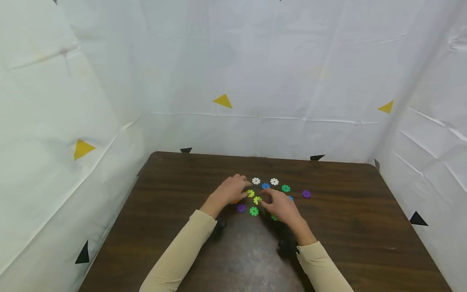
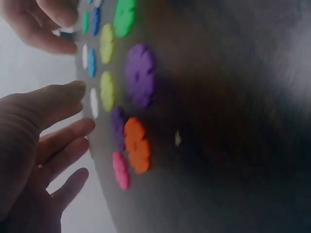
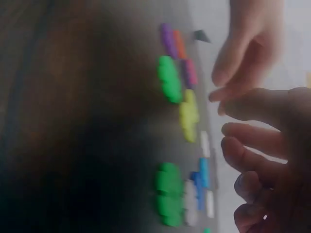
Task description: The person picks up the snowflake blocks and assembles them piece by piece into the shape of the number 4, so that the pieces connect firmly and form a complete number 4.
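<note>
Two loose, empty hands, left hand and right hand, are held over snowflake discs; one disc should be pinched gently by its edge.

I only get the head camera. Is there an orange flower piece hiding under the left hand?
Observer: Yes. The left wrist view shows an orange disc flat on the table, with a pink disc beside it.
Child: Is the left hand grabbing any?
Observer: No. The left hand hovers with its fingers spread, holding nothing.
Child: And the right hand?
Observer: In the right wrist view the right hand has loosely bent fingers above a yellow-green disc; it grips nothing.
</note>
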